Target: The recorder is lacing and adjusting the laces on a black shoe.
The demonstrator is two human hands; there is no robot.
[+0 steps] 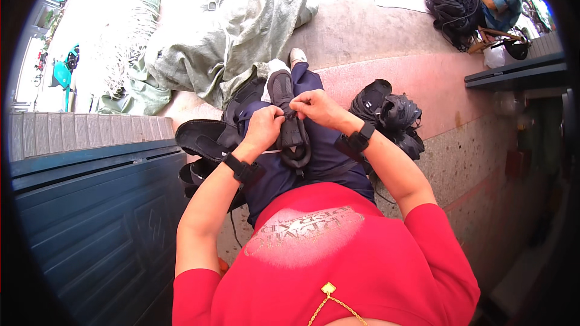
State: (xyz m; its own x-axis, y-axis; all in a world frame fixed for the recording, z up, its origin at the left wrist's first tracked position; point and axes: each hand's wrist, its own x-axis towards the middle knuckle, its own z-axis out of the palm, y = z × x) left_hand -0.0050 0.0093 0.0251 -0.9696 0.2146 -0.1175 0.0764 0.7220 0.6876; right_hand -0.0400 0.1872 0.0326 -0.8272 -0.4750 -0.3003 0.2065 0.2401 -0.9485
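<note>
A black shoe upper (292,136) lies lengthwise between my thighs, its rounded padded opening toward my body. My left hand (264,125) is closed in a pinch at the left edge of its lacing area. From the right, my right hand (320,108) pinches too, thumb against forefinger, just over the middle of the same area. The two sets of fingertips nearly meet. Whatever thin piece is between them is too small and dark to make out. A dark band with a black box sits on each wrist.
More black shoe uppers (199,139) lie by my left leg, and a pile of them (389,111) by my right. Ahead spreads a grey-green woven sack (223,42). Blue door panels (103,205) stand left and right. At far right sits another person (504,6) beside a dark heap (453,6).
</note>
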